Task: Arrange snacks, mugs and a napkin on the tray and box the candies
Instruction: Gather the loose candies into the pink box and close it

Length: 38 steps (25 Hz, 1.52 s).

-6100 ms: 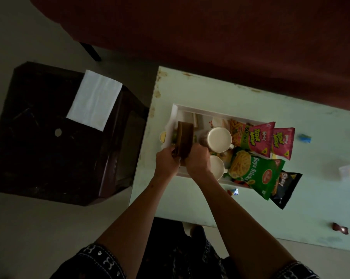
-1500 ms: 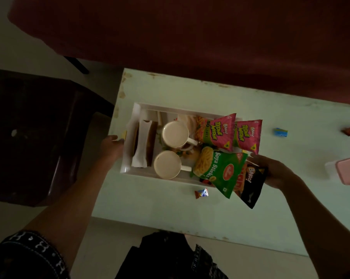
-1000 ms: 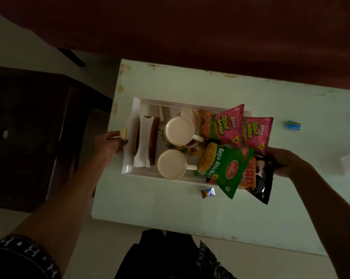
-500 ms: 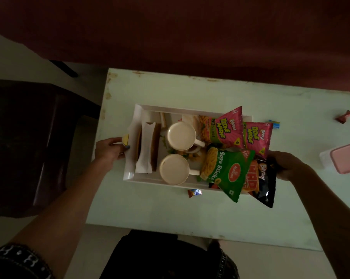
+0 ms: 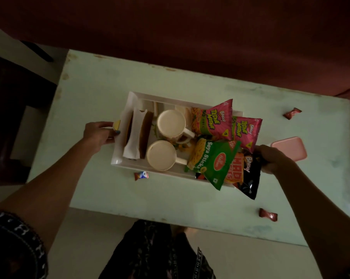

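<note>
A white tray [image 5: 135, 97] sits mid-table, gripped at its left end by my left hand [image 5: 98, 134] and at its right end by my right hand [image 5: 272, 158]. Inside stand a brown holder with a white napkin [image 5: 137, 135], two cream mugs [image 5: 171, 123] [image 5: 161, 155], two pink snack packets [image 5: 214, 121] [image 5: 245, 130], a green Soya Sticks packet [image 5: 212, 162] and a black packet [image 5: 248, 178] that hangs over the near rim. Loose candies lie on the table: one [image 5: 141, 175] in front of the tray, one [image 5: 291, 113] far right, one [image 5: 268, 214] near right.
A pink-lidded box [image 5: 290, 147] sits on the pale green table [image 5: 101, 85] just right of my right hand. A dark wooden side table [image 5: 7, 109] stands to the left. Red fabric [image 5: 190, 27] runs behind the table. My legs are below the near edge.
With both hands on its ends, the tray has shifted right along the table toward the pink box; the wrapped candy in front now lies near its left half.
</note>
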Motion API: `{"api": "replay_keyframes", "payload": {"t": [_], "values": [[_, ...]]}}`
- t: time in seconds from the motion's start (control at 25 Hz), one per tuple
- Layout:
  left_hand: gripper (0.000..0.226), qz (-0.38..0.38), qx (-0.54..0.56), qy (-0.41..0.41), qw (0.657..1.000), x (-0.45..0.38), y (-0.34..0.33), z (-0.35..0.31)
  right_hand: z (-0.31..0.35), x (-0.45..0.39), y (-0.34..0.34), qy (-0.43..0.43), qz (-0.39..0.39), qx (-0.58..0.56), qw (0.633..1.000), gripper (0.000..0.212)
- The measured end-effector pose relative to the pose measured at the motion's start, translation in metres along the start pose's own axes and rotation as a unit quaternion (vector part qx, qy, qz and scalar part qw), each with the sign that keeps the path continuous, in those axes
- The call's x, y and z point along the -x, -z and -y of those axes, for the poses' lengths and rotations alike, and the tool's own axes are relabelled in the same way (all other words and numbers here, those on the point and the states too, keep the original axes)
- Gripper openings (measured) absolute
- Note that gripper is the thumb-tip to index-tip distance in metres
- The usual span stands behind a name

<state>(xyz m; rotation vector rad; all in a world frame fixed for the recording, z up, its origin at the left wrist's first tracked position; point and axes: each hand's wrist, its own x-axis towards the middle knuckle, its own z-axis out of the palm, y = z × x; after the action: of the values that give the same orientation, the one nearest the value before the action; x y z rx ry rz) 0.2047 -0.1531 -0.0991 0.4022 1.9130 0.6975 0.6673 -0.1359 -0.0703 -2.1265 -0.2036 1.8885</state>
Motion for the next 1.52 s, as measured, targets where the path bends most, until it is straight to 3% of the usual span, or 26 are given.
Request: {"api": "replay_keyframes", "payload": {"t": [0.72, 0.88, 1.0, 1.2, 1.4, 1.52], "values": [[0.027, -0.004, 0.021, 0.020, 1.000, 0.001, -0.013, 0.007, -0.005, -0.031, 0.010, -0.022, 0.045, 0.023, 0.998, 0.011], [0.041, -0.009, 0.025, 0.020, 0.999, 0.003, -0.014, 0.009, -0.005, -0.023, 0.013, -0.031, 0.056, -0.008, 0.998, 0.015], [0.046, -0.069, 0.036, 0.015, 0.997, 0.012, -0.012, 0.008, -0.008, -0.009, 0.025, 0.002, -0.002, -0.058, 0.998, 0.023], [0.039, -0.200, 0.196, 0.000, 0.960, 0.082, -0.023, 0.029, -0.020, 0.033, 0.051, 0.111, -0.121, -0.021, 0.986, 0.017], [0.015, -0.109, 0.211, 0.037, 0.971, 0.181, -0.095, 0.071, -0.033, 0.051, 0.077, 0.189, -0.220, 0.086, 0.953, 0.028], [0.015, -0.046, 0.179, 0.060, 0.981, 0.234, -0.159, 0.084, -0.039, 0.054, 0.090, 0.221, -0.249, 0.190, 0.924, 0.040]]}}
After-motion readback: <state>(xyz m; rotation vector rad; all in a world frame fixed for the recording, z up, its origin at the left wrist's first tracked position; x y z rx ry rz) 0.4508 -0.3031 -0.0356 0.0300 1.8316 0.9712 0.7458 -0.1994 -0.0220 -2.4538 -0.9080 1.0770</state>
